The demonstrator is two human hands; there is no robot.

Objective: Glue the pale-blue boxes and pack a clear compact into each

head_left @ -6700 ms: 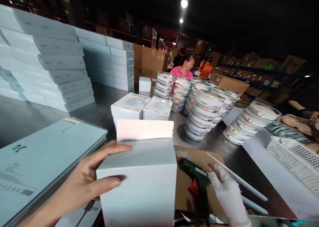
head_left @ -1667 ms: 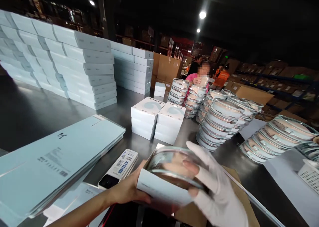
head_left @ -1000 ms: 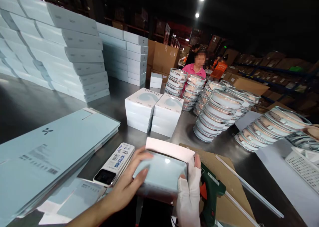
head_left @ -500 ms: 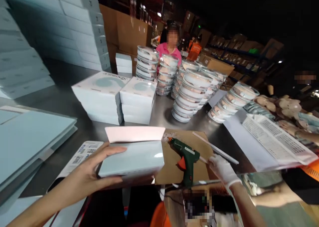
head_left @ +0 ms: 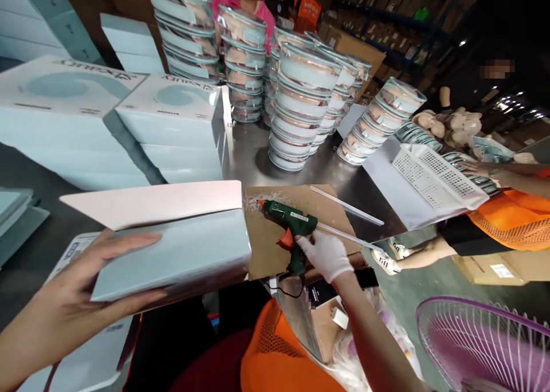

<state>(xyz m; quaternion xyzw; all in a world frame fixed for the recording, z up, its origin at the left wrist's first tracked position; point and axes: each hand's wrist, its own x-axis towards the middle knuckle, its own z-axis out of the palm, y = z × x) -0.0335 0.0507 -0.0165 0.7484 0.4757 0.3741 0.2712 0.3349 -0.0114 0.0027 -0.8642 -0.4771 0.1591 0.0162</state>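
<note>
Steel desk: left hand fingers clamp open-flapped box; gloved right hand grips glue gun; keep box steady.

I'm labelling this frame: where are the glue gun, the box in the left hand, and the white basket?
glue gun (head_left: 289, 216), head view, green body.
box (head_left: 180, 253), head view, pale blue face.
white basket (head_left: 433, 174), head view, perforated wall.

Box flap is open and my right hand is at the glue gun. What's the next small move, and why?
Probably lift the glue gun and bring its nozzle to the open flap. The gloved right hand is closed around the gun's handle on the cardboard sheet, and the left hand holds the box with its flap open, so the flap looks unglued.
</note>
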